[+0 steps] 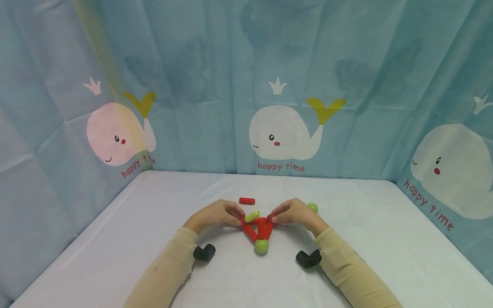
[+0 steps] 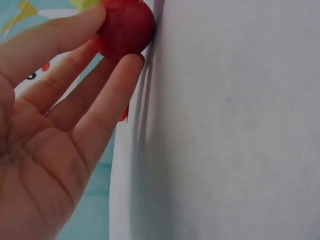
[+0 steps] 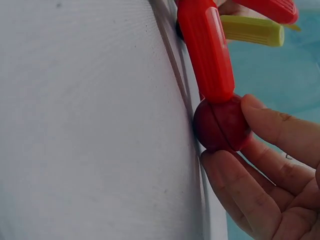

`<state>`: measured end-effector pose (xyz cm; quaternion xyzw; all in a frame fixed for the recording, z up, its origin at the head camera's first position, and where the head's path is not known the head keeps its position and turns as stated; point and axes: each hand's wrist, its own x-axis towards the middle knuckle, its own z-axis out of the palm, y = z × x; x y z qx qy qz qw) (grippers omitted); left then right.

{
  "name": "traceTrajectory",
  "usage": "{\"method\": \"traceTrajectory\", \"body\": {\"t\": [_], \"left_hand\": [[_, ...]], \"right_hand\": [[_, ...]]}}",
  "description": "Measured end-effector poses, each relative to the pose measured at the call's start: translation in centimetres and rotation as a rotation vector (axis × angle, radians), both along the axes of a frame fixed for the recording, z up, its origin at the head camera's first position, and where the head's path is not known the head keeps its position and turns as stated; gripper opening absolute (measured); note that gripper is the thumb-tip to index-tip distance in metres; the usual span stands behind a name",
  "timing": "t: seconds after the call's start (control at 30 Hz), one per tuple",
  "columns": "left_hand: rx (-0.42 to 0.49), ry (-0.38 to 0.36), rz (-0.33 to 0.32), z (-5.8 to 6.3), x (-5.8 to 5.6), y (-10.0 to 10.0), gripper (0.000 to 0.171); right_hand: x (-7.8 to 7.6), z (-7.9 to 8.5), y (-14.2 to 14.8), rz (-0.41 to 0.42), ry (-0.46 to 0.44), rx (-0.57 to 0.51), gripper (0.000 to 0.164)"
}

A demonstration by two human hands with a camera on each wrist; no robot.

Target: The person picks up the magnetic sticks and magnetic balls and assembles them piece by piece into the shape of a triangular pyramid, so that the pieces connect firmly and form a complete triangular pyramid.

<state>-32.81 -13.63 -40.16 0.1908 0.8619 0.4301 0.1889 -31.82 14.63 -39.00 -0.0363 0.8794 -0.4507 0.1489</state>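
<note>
A joined frame of red rods (image 1: 250, 233) lies on the white table, with a green ball (image 1: 261, 246) at its near corner. My left hand (image 1: 217, 214) pinches a red ball (image 2: 127, 30) at the frame's left corner, thumb on one side and fingertips on the other. At the right corner, my right hand (image 1: 295, 214) holds a dark red ball (image 3: 220, 122) between thumb and fingers. One red rod (image 3: 207, 55) runs straight out from that ball. A yellow-green rod (image 1: 252, 216) slants up beside the left corner; its lower end is hidden.
Beyond the frame lies a loose red rod (image 1: 247, 201). Another green ball (image 1: 313, 208) sits behind my right hand. Black bent pieces show beside the left sleeve (image 1: 169, 261) and the right sleeve (image 1: 350, 261). A blue whale-print curtain (image 1: 208, 128) borders the table (image 1: 96, 248).
</note>
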Motion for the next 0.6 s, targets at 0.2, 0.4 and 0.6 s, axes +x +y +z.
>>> {"method": "traceTrajectory", "body": {"t": [0.2, 0.4, 0.6], "left_hand": [[0.058, -0.049, 0.032, -0.3, -0.3, -0.6, 0.031], [0.09, -0.078, 0.034, -0.4, -0.5, -0.7, 0.032], [0.087, -0.08, 0.028, -0.5, -0.5, -0.6, 0.032]], "right_hand": [[0.0, 0.2, -0.2, 0.007, 0.007, 0.016, 0.023], [-0.8, 1.2, -0.6, -0.028, 0.102, 0.035, 0.027], [-2.5, 2.3, -1.6, 0.002, 0.141, 0.043, 0.031]]}}
